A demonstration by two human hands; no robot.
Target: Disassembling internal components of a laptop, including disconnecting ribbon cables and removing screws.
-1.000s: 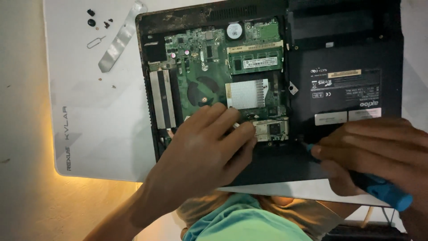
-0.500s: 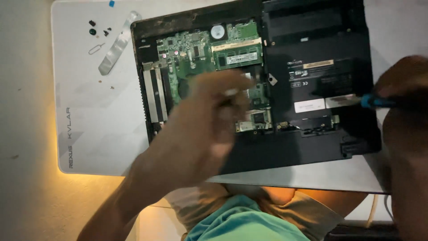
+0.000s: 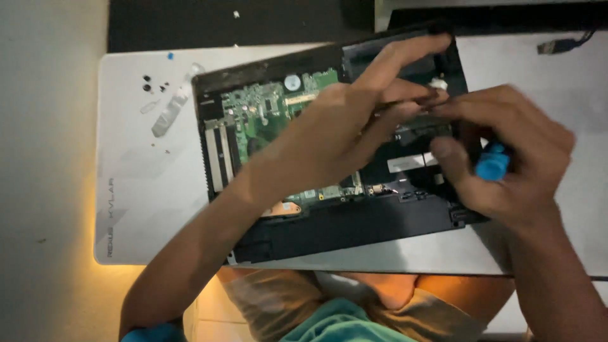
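An opened black laptop (image 3: 354, 228) lies bottom-up on a white mat (image 3: 145, 190), its green circuit board (image 3: 253, 120) exposed on the left side. My left hand (image 3: 329, 139) reaches across the board to the laptop's right half. Its fingers are spread and their tips lie by the black cover there. My right hand (image 3: 525, 158) is closed on a blue-handled screwdriver (image 3: 492, 161), whose shaft points left toward my left fingertips. The screwdriver's tip is hidden behind the fingers.
Small black screws (image 3: 152, 83) and a silver metal strip (image 3: 170, 113) lie on the mat's upper left. A dark pad (image 3: 221, 22) lies beyond the mat. A cable plug (image 3: 557, 44) rests at the top right. My legs show below the table's edge.
My left hand has moved from the laptop's front middle across to its right half. My right hand with the screwdriver came up and left to meet it. The view has shifted.
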